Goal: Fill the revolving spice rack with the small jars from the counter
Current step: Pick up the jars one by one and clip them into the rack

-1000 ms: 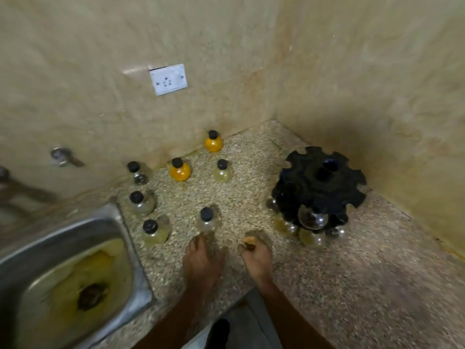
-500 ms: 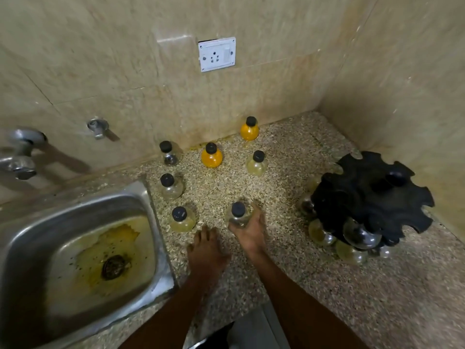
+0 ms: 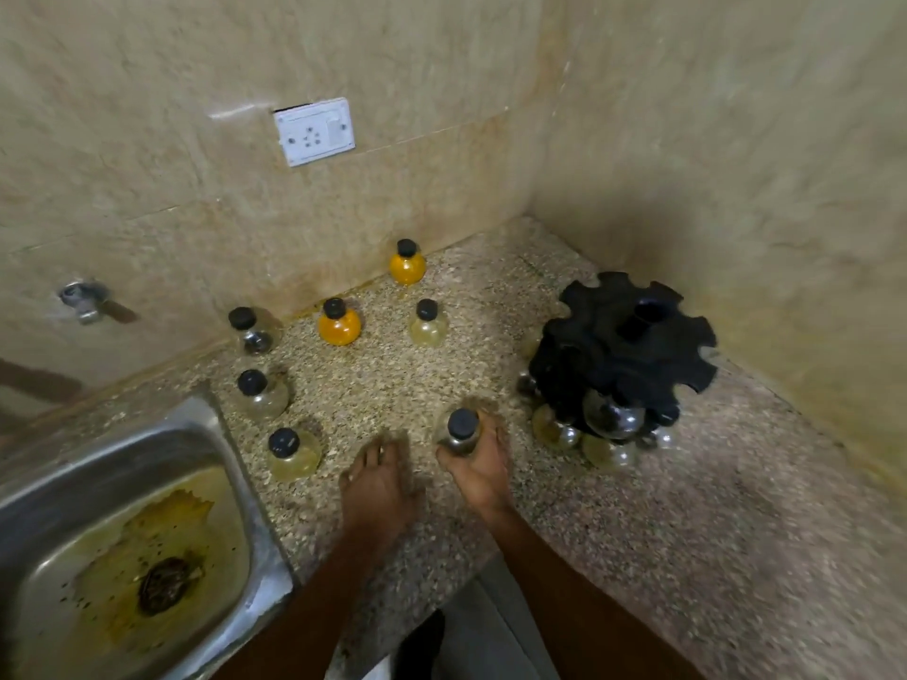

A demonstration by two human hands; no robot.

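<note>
Sink (image 3: 230,463): at the far left of my view, its steel rim just beside the nearest jars; a jar nudged that way could roll in.
Loose jars: six stand on the counter (image 3: 736,557) between sink and rack, namely three pale or clear ones (image 3: 293,454) in a column by the sink, two orange jars (image 3: 338,322) nearer the wall, and one pale jar (image 3: 428,323) to their right. They stand close together, so I judge a careless reach could topple a neighbour.
Left hand (image 3: 375,483): flat on the counter, palm down, fingers together and pointing away from me, holding nothing; forearm runs straight up from the bottom edge. It is near the pale jar by the sink.
Right hand (image 3: 478,463): fingers curled around the held jar (image 3: 461,431), gripping its body below the black cap; the jar is upright. I cannot tell whether it is lifted or on the counter.
Grip risk: the jar is round and glossy, so I expect it could slip if squeezed lightly.
Spice rack (image 3: 628,346): black, notched top, in the corner at right, with several jars already hanging low on its near side.
Rack risk: it revolves, so pushing a jar into a notch one-handed could spin it and knock the seated jars.
</note>
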